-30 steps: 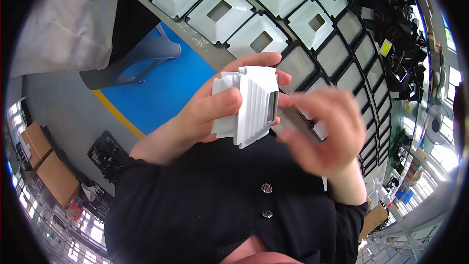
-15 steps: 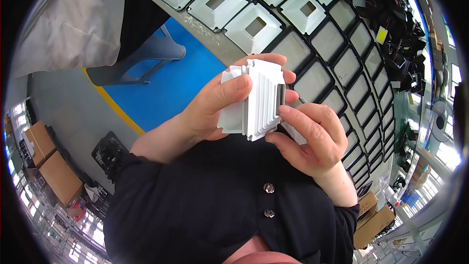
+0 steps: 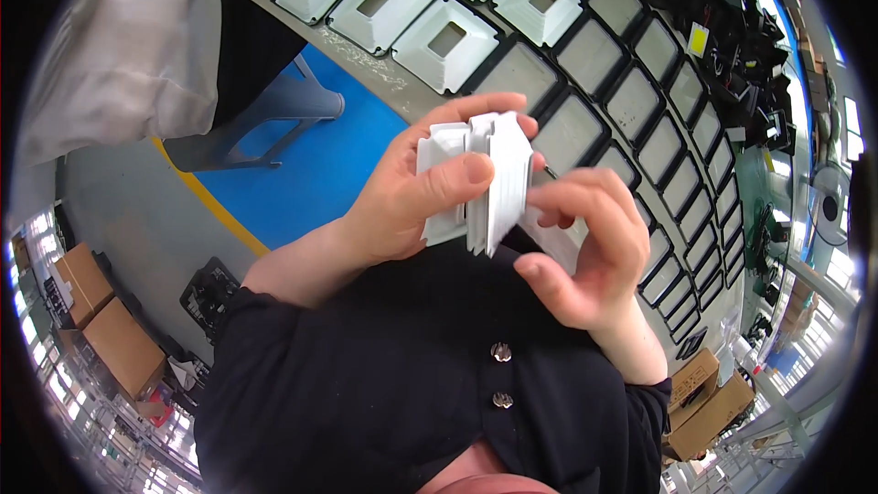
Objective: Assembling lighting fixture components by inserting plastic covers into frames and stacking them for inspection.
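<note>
Head view: the left hand (image 3: 402, 192) is clamped on white, square, stepped, plastic-looking covers (image 3: 506, 187), on the near side of the grey bench (image 3: 377, 74); the right hand (image 3: 599, 252), thumb and fingers apart, is just beside. Covers seem light, stiff, perhaps slippery; better to hold edgewise.

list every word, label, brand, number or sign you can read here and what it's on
Nothing can be read with certainty in this view.
White parts in the left hand: no print visible.
Cardboard box at lower right: small dark marks, too small to read.
Yellow patch at upper right: no readable text.
</note>
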### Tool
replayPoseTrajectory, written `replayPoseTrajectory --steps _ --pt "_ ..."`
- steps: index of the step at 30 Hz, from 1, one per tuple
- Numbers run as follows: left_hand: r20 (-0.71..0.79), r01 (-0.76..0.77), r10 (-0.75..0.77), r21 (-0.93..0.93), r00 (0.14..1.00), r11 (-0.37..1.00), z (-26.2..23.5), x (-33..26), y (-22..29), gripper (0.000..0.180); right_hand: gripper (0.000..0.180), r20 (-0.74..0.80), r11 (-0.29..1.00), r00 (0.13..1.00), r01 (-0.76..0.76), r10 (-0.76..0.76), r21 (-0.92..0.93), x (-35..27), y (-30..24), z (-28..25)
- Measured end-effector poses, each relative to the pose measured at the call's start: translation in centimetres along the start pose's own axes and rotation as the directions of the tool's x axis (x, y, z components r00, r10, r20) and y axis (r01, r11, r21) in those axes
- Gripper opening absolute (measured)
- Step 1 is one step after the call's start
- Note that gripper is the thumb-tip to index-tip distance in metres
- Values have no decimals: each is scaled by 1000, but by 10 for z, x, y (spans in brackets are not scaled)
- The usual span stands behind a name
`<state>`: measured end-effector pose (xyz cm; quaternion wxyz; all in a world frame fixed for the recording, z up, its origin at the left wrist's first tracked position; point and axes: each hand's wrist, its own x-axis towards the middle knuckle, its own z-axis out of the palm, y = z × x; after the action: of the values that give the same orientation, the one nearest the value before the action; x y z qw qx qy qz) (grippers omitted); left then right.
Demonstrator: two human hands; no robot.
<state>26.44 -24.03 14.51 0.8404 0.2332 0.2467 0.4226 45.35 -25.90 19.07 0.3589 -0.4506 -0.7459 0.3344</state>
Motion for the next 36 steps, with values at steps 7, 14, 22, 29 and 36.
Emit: replayPoseTrajectory --steps 7,14,22,29,36 --pt "-36 -76 82 134 996 988 5 -5 -3 78 32 -18 994 993 -113 113 -4 1 1 8" --pt "-7 -137 141 199 990 970 3 -5 -9 78 26 -38 991 991 -132 131 -12 -2 -7 7" --pt "14 -173 176 268 984 948 5 -9 -13 77 27 -57 995 995 -91 88 -51 -10 -10 5" --pt "13 -196 203 323 979 926 6 -11 -16 76 27 -86 996 993 -86 82 -35 -15 -10 5" --pt "-2 -207 227 405 974 890 11 -11 -17 75 27 -79 996 994 -77 72 -55 -17 -9 5"
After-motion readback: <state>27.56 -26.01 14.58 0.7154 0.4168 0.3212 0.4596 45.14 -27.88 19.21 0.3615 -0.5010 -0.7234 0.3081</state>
